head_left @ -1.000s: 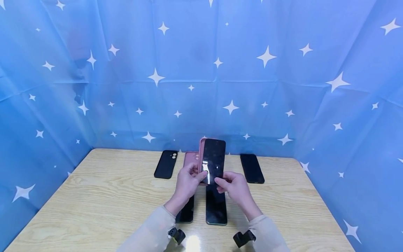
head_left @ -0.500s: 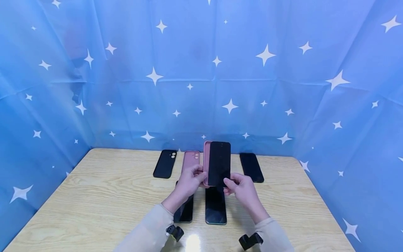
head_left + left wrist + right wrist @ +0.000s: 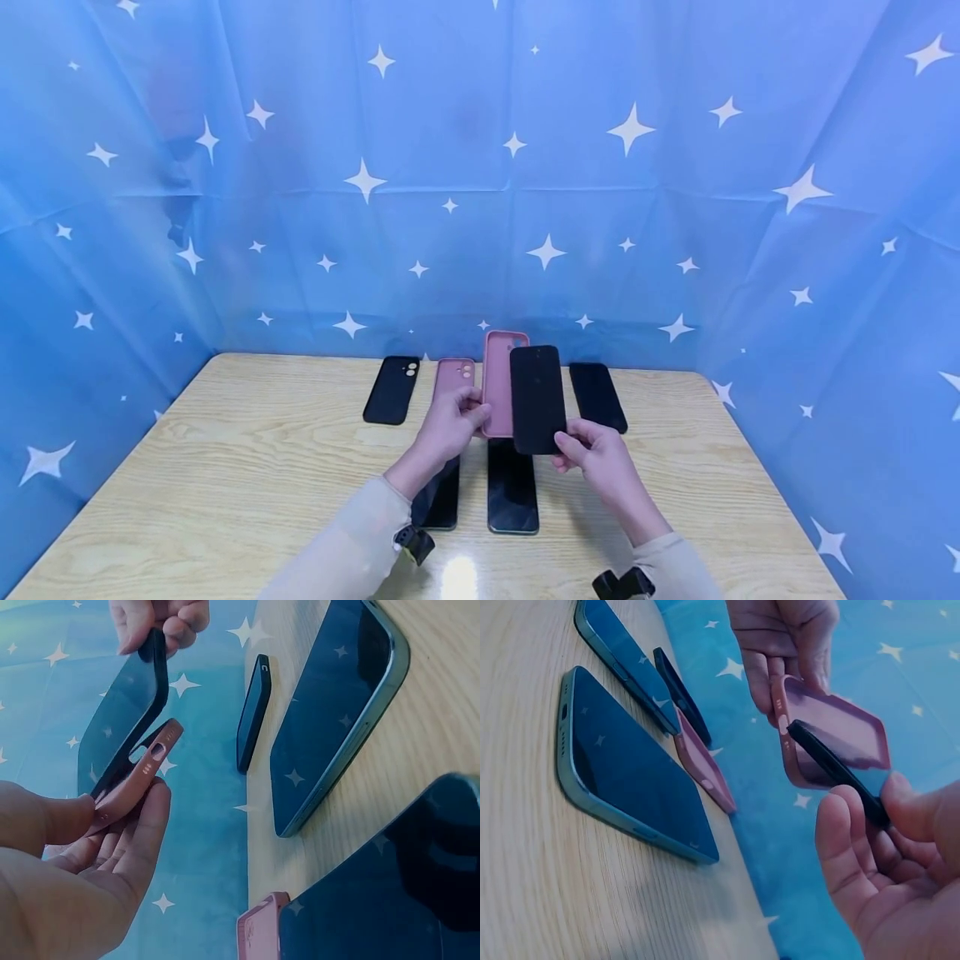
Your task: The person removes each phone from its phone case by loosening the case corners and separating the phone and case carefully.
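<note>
My left hand point(image 3: 450, 423) pinches a pink phone case point(image 3: 497, 392) by its lower left edge, with the inside of the case facing me. To its right, my right hand point(image 3: 602, 460) holds a black phone point(image 3: 538, 402) by the lower right corner, thumb on the front. The phone overlaps the right part of the case in the head view. In the right wrist view, the phone's dark edge point(image 3: 836, 766) crosses in front of the hollow of the case point(image 3: 832, 720). The left wrist view shows the case's end point(image 3: 142, 776) just below the tilted phone point(image 3: 124, 705).
Under the hands, two dark-screened phones lie on the wooden table point(image 3: 262, 467): one phone point(image 3: 444, 500) left, another phone point(image 3: 513, 496) in the middle. Farther back are a black case point(image 3: 392, 390), another pink case point(image 3: 453, 377) and a black phone-shaped item point(image 3: 597, 396). A starry blue curtain point(image 3: 450, 167) hangs behind.
The phone has moved right and slightly down with my right hand, off the pink case, so more of the case's inside shows. My left hand keeps its grip nearly in place.
</note>
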`<move>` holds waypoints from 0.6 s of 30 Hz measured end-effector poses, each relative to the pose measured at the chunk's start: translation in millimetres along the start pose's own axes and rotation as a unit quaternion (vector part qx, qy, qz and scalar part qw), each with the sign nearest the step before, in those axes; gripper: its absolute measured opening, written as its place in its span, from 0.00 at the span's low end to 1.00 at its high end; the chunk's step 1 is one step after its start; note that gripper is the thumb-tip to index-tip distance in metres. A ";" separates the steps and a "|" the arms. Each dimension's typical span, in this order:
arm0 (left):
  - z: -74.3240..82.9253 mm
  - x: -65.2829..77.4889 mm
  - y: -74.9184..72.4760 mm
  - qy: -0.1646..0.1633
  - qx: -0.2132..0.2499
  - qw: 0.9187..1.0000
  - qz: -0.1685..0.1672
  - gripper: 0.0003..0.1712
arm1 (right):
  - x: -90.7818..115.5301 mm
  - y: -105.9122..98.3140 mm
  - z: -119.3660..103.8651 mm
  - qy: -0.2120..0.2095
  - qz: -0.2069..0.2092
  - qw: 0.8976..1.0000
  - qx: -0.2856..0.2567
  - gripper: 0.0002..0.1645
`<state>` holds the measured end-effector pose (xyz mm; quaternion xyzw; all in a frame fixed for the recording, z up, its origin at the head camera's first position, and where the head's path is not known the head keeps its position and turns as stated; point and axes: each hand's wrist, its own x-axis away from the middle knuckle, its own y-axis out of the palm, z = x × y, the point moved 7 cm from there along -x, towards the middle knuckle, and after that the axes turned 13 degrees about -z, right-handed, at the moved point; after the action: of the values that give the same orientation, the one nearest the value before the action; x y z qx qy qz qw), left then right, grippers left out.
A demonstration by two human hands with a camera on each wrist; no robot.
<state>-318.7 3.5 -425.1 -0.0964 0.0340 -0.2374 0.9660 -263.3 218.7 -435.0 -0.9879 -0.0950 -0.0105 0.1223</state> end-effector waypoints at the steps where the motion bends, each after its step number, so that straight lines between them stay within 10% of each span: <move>1: 0.4 -0.7 -0.6 0.001 -0.004 1.000 0.001 0.08 | 1.0 -1.2 0.8 0.001 -0.001 1.000 0.001 0.14; 18: 11.4 -20.4 -8.3 0.008 -0.048 0.999 0.003 0.10 | 23.1 -23.1 15.1 0.041 0.022 0.999 0.002 0.10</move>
<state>-339.2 7.7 -411.9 -0.1409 0.0537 -0.2335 0.9606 -245.0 248.7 -443.1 -0.9882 -0.0684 -0.0478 0.1286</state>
